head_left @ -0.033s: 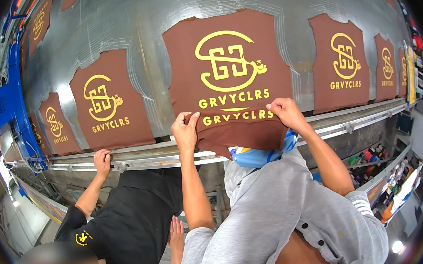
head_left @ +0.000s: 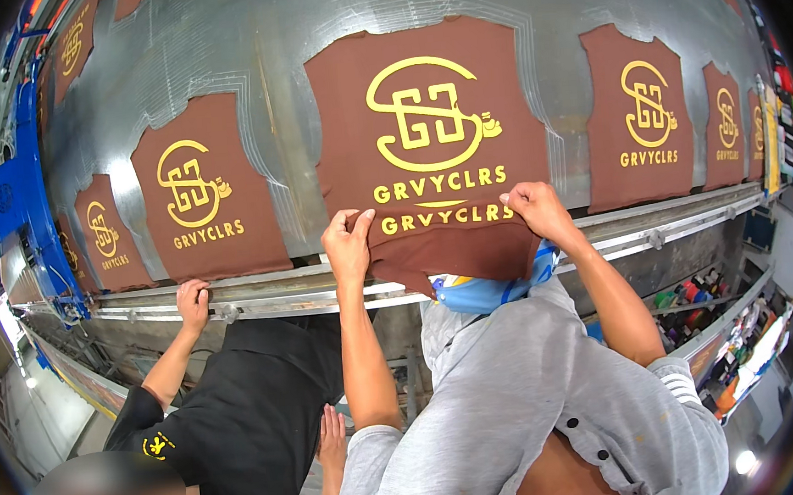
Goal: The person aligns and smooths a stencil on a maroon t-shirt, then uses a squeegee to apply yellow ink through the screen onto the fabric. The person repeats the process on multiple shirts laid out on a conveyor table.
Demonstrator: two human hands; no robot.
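On the grey table lies a brown fabric panel (head_left: 337,114), cut with a neckline and armholes and printed with a yellow emblem and lettering. Over its lower part I hold a second brown printed panel (head_left: 466,254). That panel's top edge cuts across its print, so only a yellow curve and one line of letters show, and its lower end hangs past the table edge. At its left side my left hand (head_left: 349,246) is closed in a pinch. My right hand (head_left: 541,212) pinches the right side, by the end of the lettering.
Similar printed panels lie to the left (head_left: 255,193) and right (head_left: 595,123). A metal rail (head_left: 689,218) runs along the table's near edge. At left, a person in a black shirt (head_left: 251,405) rests a hand (head_left: 193,305) on the edge. Blue machinery (head_left: 31,172) stands far left.
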